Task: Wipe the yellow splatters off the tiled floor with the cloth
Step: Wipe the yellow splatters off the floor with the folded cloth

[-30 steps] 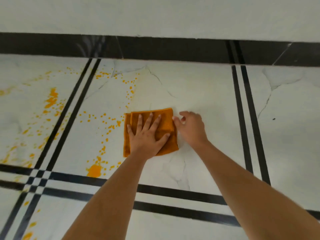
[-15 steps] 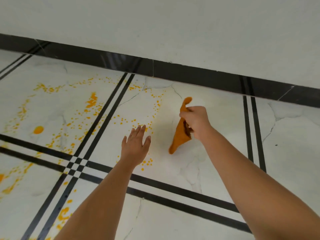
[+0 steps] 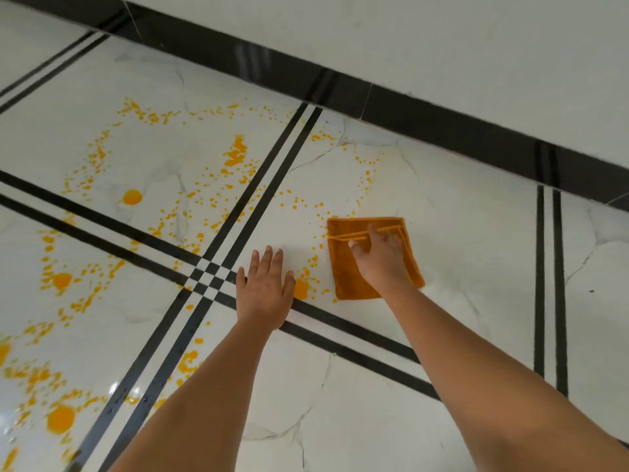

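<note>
floor [image 3: 459,233]: white tile, black stripes | yellow splatters [image 3: 235,155] | black skirting [image 3: 442,131]

- There is just one camera, and it sits on my head.
- It looks forward and down at the white tiled floor [image 3: 459,240], close enough that my two arms fill the bottom.
- The picture is tipped: the black strip [image 3: 442,131] under the wall [image 3: 476,46] runs from 10 o'clock down to 3 o'clock.
- No other view shares this.
</note>
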The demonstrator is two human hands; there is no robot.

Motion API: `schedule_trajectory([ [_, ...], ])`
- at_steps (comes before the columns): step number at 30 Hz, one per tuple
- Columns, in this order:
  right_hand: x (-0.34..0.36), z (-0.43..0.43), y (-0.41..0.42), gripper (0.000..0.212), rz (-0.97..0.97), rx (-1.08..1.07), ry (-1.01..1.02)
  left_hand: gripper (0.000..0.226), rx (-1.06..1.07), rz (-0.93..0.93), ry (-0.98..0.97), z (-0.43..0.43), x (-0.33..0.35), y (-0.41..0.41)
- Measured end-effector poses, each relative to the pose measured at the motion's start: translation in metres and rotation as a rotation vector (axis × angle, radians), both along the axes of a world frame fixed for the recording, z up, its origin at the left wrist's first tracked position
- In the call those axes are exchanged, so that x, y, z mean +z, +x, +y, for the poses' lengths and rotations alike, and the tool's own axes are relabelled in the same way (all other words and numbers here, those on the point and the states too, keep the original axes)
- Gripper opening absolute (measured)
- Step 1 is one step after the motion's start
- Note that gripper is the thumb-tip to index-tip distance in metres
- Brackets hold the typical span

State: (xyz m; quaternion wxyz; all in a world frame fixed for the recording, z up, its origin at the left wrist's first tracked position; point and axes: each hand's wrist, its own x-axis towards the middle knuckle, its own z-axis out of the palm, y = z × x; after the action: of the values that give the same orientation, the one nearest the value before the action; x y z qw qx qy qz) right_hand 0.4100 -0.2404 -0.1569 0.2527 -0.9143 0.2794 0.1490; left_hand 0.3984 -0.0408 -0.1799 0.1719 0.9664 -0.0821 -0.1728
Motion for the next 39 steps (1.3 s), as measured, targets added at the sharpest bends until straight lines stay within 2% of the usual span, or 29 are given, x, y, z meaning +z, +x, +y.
schedule_trajectory([
  [3, -0.011, 0.002, 0.003, 0.067, 0.098, -0.069, 0.031, 0.057, -0.034, -0.004, 0.083, 0.006, -0.01, -0.006],
  [6, -0.033, -0.001, 0.015, 0.066, 0.101, -0.077, -0.004, 0.068, -0.04, -0.058, 0.115, 0.003, -0.026, -0.013],
  [8, -0.049, 0.011, 0.014, 0.067, 0.05, 0.059, -0.151, 0.075, 0.009, -0.101, 0.083, -0.001, -0.032, -0.016],
  [10, -0.059, 0.018, 0.001, 0.07, -0.046, 0.288, -0.304, 0.074, 0.046, -0.108, 0.067, -0.001, -0.033, -0.021],
  [13, -0.062, -0.007, 0.018, 0.075, -0.151, 0.635, -0.388, 0.07, 0.027, -0.126, 0.114, 0.013, -0.036, -0.023],
  [16, -0.065, -0.008, 0.08, 0.071, -0.148, 0.58, -0.38, 0.066, -0.051, -0.181, 0.199, 0.022, -0.045, -0.024],
  [18, -0.064, 0.013, 0.083, 0.07, -0.217, 0.589, -0.387, 0.063, -0.052, -0.195, 0.181, 0.017, -0.047, -0.024],
  [21, -0.074, 0.007, 0.059, 0.068, -0.336, 0.967, -0.421, 0.065, 0.138, -0.206, 0.151, 0.005, -0.048, -0.031],
  [22, -0.074, -0.005, 0.061, 0.066, -0.352, 1.032, -0.429, 0.066, 0.184, -0.205, 0.154, 0.001, -0.048, -0.034],
  [23, -0.072, -0.009, 0.071, 0.064, -0.348, 1.02, -0.425, 0.066, 0.223, -0.203, 0.157, -0.002, -0.048, -0.037],
  [26, -0.066, 0.023, 0.086, 0.065, -0.283, 0.756, -0.385, 0.067, 0.304, -0.209, 0.162, -0.004, -0.048, -0.049],
  [27, -0.066, 0.038, 0.076, 0.065, -0.284, 0.759, -0.369, 0.067, 0.323, -0.212, 0.17, -0.005, -0.048, -0.052],
  [29, -0.068, 0.046, 0.04, 0.063, -0.354, 1.002, -0.353, 0.066, 0.382, -0.221, 0.176, -0.006, -0.047, -0.057],
  [31, -0.069, 0.018, 0.026, 0.059, -0.389, 1.255, -0.354, 0.066, 0.435, -0.21, 0.175, -0.007, -0.045, -0.063],
  [32, -0.068, 0.009, 0.036, 0.058, -0.386, 1.275, -0.352, 0.067, 0.453, -0.204, 0.179, -0.008, -0.045, -0.068],
  [35, -0.065, 0.036, 0.064, 0.061, -0.273, 0.958, -0.379, 0.068, 0.514, -0.17, 0.185, -0.009, -0.044, -0.09],
  [36, -0.065, 0.054, 0.054, 0.063, -0.254, 0.921, -0.369, 0.068, 0.546, -0.169, 0.19, -0.01, -0.043, -0.097],
  [37, -0.066, 0.065, 0.035, 0.065, -0.282, 0.974, -0.34, 0.068, 0.579, -0.164, 0.19, -0.011, -0.042, -0.103],
  [39, -0.067, 0.059, -0.009, 0.066, -0.33, 1.268, -0.333, 0.069, 0.629, -0.147, 0.175, -0.014, -0.042, -0.115],
])
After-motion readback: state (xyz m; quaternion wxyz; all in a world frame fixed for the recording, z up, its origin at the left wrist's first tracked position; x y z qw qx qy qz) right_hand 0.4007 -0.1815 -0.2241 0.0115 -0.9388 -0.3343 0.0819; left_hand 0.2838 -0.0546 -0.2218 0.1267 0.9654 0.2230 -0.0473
